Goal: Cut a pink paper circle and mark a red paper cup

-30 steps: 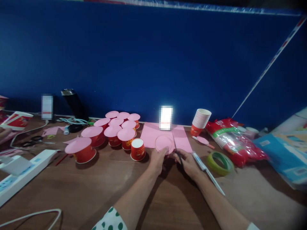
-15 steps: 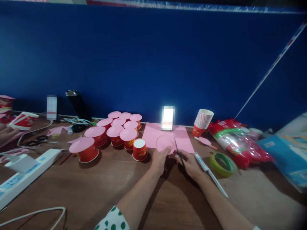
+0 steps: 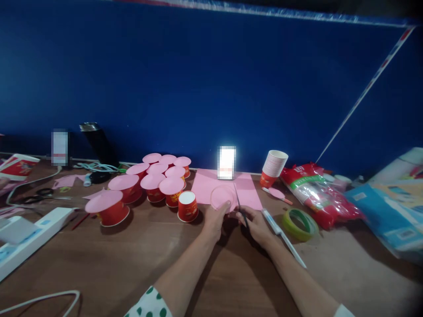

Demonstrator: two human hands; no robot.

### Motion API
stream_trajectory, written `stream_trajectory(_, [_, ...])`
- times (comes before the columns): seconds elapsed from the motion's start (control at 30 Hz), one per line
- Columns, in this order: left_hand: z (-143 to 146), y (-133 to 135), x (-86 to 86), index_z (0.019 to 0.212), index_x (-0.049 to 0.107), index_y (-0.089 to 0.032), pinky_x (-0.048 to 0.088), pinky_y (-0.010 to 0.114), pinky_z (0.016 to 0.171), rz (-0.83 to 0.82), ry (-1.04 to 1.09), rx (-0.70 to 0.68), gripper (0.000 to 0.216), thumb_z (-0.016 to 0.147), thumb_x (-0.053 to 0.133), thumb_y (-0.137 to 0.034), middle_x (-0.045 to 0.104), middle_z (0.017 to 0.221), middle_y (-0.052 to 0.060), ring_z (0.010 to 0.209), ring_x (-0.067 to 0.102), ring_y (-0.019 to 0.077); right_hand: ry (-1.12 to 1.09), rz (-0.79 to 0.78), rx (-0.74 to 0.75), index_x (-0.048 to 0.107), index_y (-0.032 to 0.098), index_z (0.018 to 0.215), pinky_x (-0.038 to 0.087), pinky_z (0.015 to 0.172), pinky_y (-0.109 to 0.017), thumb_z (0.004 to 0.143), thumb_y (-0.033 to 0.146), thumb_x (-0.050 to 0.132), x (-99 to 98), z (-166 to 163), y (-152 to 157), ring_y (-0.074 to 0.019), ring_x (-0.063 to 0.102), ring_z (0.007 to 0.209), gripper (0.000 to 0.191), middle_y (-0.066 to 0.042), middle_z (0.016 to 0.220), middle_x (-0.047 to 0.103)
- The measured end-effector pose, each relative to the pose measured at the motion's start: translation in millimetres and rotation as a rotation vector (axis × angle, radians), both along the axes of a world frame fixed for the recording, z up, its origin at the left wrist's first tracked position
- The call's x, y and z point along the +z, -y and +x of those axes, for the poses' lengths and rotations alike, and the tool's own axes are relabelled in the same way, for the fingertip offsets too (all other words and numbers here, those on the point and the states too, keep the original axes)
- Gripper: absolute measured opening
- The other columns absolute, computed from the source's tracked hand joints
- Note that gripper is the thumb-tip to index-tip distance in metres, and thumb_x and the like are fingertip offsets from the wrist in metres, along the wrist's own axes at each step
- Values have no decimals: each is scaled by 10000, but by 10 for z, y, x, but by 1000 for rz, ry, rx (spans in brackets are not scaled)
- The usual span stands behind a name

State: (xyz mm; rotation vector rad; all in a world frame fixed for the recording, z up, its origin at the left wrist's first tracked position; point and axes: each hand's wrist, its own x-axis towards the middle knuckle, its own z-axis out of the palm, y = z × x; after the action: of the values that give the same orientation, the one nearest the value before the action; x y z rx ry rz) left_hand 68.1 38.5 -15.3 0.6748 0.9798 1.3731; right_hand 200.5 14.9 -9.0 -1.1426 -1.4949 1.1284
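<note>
From the head camera, two bare hands are close together over a brown table. The left hand is pinching a pink paper piece, with its thumb on top. The piece has a round line on it, and it is right in the middle, in front of a big pink sheet. The fingers under the paper are hidden. The right hand is curled around the dark handle of what look like scissors. The thin blade points up and away, just beside the right edge of the round line. I cannot tell if the blades are apart or if they touch the paper. A lit phone stands at the back of the sheet. To the left are red cups with flat pink rounds on top, and nearest the hands is one cup with a bare white top. To the right are a white tool and a roll of yellow-green tape. I think this is the cutting step. Cutting neatly would call for a firm left pinch, fingertips away from the blade, and slowly turning the paper so the blade can follow the curve.
</note>
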Motion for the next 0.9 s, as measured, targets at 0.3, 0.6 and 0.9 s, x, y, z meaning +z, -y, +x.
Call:
stream_trajectory(0.3, [5, -6, -12, 804, 654, -94, 466, 242, 515, 6, -12, 6, 403, 541, 766, -380, 656, 662, 58, 533, 588, 132, 13, -50, -6, 606, 183, 977, 362, 457, -195, 746, 472, 586, 58, -8, 33, -91, 445, 523, 370, 23, 615, 519])
stream_trajectory(0.6, [9, -22, -62, 869, 656, -85, 480, 251, 531, 17, -33, -12, 437, 568, 753, -387, 665, 724, 82, 567, 601, 145, 27, -16, 10, 606, 166, 968, 353, 480, -199, 766, 433, 579, 55, -5, 28, -95, 437, 551, 336, 23, 613, 501])
stream_trajectory(0.9, [12, -22, -73, 871, 657, -75, 481, 244, 524, 25, -25, -9, 454, 566, 752, -397, 663, 724, 88, 555, 592, 137, 38, -12, -7, 612, 168, 955, 343, 478, -201, 766, 432, 574, 26, -1, 15, -97, 429, 541, 327, 22, 608, 504])
